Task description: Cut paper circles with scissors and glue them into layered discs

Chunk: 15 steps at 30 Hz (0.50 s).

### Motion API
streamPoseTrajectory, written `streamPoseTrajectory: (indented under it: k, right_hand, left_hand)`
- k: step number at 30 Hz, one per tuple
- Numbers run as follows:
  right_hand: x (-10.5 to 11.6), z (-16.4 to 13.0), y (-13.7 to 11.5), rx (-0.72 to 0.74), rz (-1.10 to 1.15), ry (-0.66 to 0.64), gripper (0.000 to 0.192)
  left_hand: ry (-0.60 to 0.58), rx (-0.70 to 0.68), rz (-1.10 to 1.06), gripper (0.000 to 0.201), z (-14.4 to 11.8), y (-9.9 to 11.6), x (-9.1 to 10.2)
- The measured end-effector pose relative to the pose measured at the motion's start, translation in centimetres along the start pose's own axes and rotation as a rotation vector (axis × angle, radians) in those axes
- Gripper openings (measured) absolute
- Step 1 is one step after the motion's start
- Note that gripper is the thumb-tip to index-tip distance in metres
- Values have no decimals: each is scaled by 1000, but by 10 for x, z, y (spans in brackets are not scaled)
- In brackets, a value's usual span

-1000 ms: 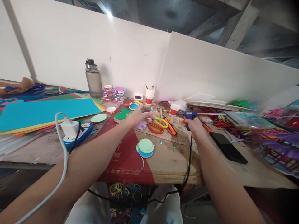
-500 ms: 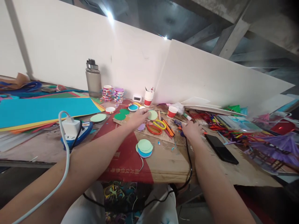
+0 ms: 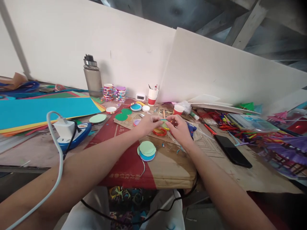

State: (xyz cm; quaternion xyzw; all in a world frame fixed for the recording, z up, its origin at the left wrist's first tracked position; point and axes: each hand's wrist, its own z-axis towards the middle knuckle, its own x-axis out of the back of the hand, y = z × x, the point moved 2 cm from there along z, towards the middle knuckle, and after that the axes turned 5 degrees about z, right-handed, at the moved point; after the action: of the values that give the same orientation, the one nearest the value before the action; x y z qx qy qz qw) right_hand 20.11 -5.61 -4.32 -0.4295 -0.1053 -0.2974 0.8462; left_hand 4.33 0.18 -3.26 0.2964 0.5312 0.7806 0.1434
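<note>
My left hand (image 3: 149, 124) and my right hand (image 3: 179, 128) meet above the middle of the worktable. Their fingertips pinch a light green paper disc (image 3: 164, 124) from both sides, and the fingers partly cover it. Just beneath lie scissors with orange-red handles (image 3: 159, 131). A blue glue gun (image 3: 191, 128) rests just right of my right hand. Nearer to me is a small stack of paper discs (image 3: 147, 148), pale green over blue, with a string coming from under it.
A bottle (image 3: 92, 78), stacks of decorated rings (image 3: 108, 92), a paper cup (image 3: 178, 110) and a small clock (image 3: 140, 97) stand behind. Coloured sheets (image 3: 45, 110) and a power strip with a white plug (image 3: 66, 130) are left. A phone (image 3: 232, 150) lies right; a black cable hangs in front.
My right hand has left the glue gun and moved left to the pale green disc. My left hand has brought the disc slightly right, and both hands now hold it.
</note>
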Motion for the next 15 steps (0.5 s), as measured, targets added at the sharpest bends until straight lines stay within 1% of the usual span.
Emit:
streamPoseTrajectory:
  k: [2, 6, 11, 15]
  right_hand:
    - [-1, 1, 2, -8, 20, -11, 14]
    - [-1, 1, 5, -30, 63, 9, 14]
    - [-5, 0, 0, -69, 124, 14, 11]
    - [-7, -1, -3, -108, 182, 14, 10]
  left_hand:
    - [4, -10, -72, 13, -1, -2, -3]
    - [36, -24, -181, 19, -3, 0, -5]
    - [52, 8, -158, 13, -5, 3, -3]
    - [43, 20, -146, 11, -3, 0, -2]
